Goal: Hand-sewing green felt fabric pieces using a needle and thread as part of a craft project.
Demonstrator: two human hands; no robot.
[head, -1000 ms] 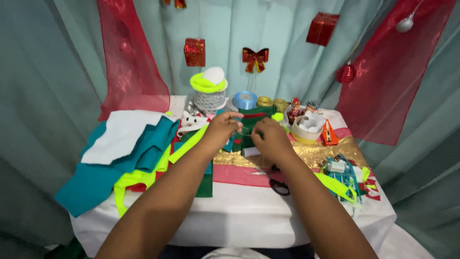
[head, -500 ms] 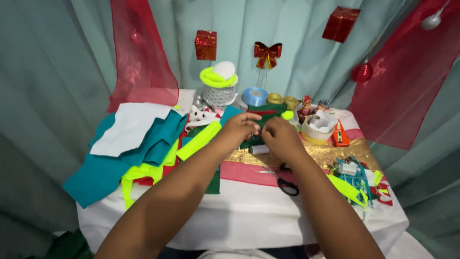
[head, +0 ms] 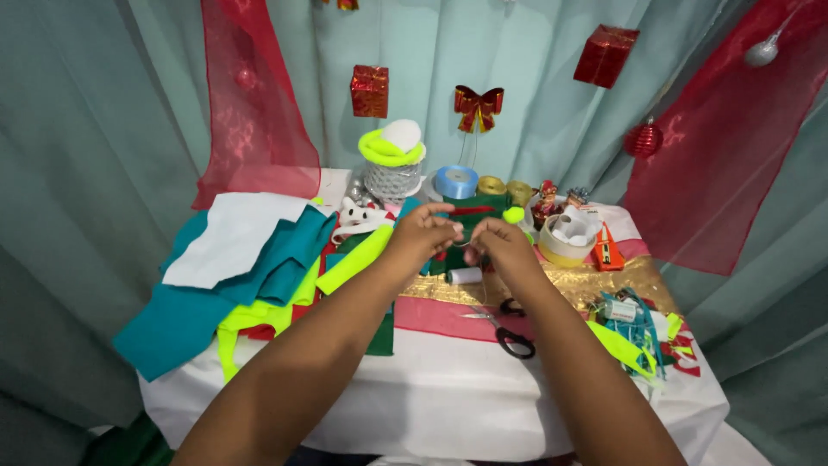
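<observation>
Head view: two hands are brought together above a crowded craft worktop [head: 448, 406].

A thin thread [head: 463, 244] is pinched between the left hand [head: 424, 235] and the right hand [head: 498, 245], and it is held raised just above the green felt [head: 479, 226], probably so that the fine work is kept close under the eyes. The grip of each hand is narrow, with the fingertips closed on the thread; whether a needle is also held cannot be told. A white thread spool [head: 464, 276] is laid just below the hands, and black-handled scissors [head: 507, 332] are placed near the right forearm, both within easy reach. Teal felt sheets [head: 259, 276] are piled at the left, well apart.
</observation>
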